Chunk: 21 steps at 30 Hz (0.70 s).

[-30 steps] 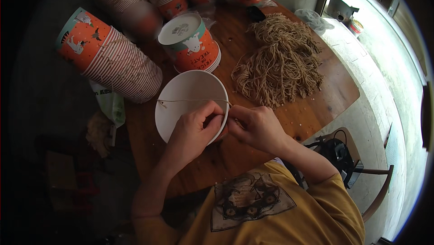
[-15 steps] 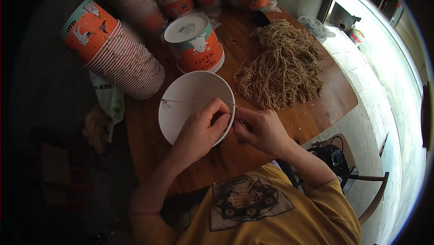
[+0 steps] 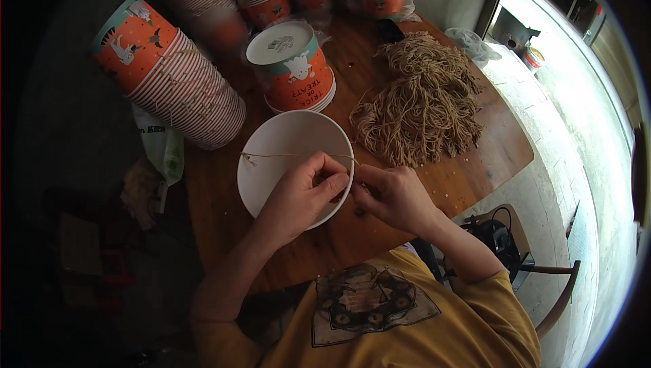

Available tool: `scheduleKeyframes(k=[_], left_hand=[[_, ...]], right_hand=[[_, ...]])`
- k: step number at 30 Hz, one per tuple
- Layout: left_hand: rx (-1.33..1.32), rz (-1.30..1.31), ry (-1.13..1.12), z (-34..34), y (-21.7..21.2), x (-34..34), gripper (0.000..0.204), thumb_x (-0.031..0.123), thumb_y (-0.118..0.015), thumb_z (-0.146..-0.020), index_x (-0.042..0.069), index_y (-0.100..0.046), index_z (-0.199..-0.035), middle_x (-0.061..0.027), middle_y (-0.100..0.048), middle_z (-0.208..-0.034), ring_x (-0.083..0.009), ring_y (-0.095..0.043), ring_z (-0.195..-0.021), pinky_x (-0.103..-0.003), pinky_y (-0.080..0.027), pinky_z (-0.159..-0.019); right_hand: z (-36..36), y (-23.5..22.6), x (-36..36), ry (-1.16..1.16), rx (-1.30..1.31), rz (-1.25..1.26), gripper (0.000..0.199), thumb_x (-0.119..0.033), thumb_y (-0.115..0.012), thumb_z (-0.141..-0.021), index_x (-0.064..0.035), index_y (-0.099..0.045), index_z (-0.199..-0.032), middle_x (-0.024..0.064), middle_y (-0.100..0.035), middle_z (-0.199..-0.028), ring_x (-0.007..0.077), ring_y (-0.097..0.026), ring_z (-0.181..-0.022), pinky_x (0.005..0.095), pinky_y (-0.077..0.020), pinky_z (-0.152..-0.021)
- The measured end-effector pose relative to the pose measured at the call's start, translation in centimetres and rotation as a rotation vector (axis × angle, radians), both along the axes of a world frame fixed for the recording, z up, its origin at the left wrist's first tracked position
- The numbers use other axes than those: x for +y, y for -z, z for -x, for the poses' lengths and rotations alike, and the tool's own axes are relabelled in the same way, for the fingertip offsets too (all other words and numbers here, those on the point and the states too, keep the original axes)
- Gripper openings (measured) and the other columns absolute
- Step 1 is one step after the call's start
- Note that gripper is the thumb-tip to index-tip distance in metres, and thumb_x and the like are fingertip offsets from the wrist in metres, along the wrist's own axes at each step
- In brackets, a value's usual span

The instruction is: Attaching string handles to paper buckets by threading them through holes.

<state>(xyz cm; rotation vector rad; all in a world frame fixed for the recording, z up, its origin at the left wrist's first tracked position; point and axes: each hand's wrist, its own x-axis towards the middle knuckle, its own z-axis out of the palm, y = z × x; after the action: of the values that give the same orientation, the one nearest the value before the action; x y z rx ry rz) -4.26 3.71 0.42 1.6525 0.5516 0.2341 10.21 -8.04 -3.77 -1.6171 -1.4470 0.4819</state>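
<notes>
Shifted slightly nearer: left hand (image 3: 303, 195) and right hand (image 3: 392, 195), both pinching string (image 3: 291, 156) stretched taut across white bowl (image 3: 271, 144) beneath, apparently for threading its rim.

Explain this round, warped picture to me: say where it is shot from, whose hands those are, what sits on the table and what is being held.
There is no machine here. A person wears a wide fisheye camera on the head, looking down, so straight edges bend and the view is round. The forearms coming up from the lower edge are the person's own.

The left hand and right hand meet at the near rim of a white paper bucket on a round wooden table. Both pinch a thin tan string stretched across the bucket's mouth.

Behind it stands an upside-down orange bucket. To the left lies a stack of orange buckets on its side, with more stacks at the far edge. To the right is a heap of tan strings.
</notes>
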Motion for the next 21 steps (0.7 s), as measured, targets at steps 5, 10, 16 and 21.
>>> scheduleKeyframes(k=[5,10,16,21], left_hand=[[0.006,-0.119,0.013,-0.3,0.7,-0.1,0.01,0.01,-0.052,-0.094,0.0,-0.053,-0.092,-0.0022,-0.059,-0.084,-0.0052,-0.053,-0.074,-0.024,-0.047,-0.068],[-0.006,-0.22,-0.012,0.0,0.9,0.2,0.011,0.013,-0.048,-0.096,0.002,-0.05,-0.093,-0.0036,-0.06,-0.087,-0.0061,-0.053,-0.073,-0.024,-0.046,-0.066],[-0.086,0.184,-0.046,-0.2,0.2,0.9,0.015,0.021,-0.042,-0.1,0.006,-0.046,-0.099,-0.0015,-0.057,-0.082,-0.0053,-0.051,-0.069,-0.022,-0.043,-0.063],[-0.087,0.169,0.034,-1.0,0.3,0.5,0.012,0.017,-0.044,-0.1,0.006,-0.048,-0.099,0.0014,-0.049,-0.074,-0.0049,-0.045,-0.064,-0.021,-0.042,-0.061]], right_hand=[[-0.2,0.2,-0.1,-0.01,-0.037,-0.001,0.016,-0.02,-0.061,-0.083,-0.0098,-0.063,-0.096,0.0129,-0.057,-0.059,0.0326,-0.059,-0.055,0.041,-0.0478,-0.051],[-2.0,-1.9,-0.3,-0.16,-0.151,-0.106,0.007,-0.011,-0.064,-0.081,-0.0048,-0.063,-0.084,0.0067,-0.062,-0.074,0.024,-0.061,-0.068,0.0352,-0.0489,-0.065],[-4.7,-3.2,-0.5,-0.408,-0.279,-0.163,0.01,-0.015,-0.069,-0.08,-0.0078,-0.063,-0.08,0.0007,-0.061,-0.077,0.0202,-0.058,-0.083,0.0354,-0.0387,-0.09],[-4.7,-5.0,0.8,-0.44,-0.15,-0.083,0.009,-0.015,-0.069,-0.081,-0.0075,-0.063,-0.081,0.0009,-0.06,-0.075,0.02,-0.057,-0.077,0.0348,-0.0395,-0.087]])
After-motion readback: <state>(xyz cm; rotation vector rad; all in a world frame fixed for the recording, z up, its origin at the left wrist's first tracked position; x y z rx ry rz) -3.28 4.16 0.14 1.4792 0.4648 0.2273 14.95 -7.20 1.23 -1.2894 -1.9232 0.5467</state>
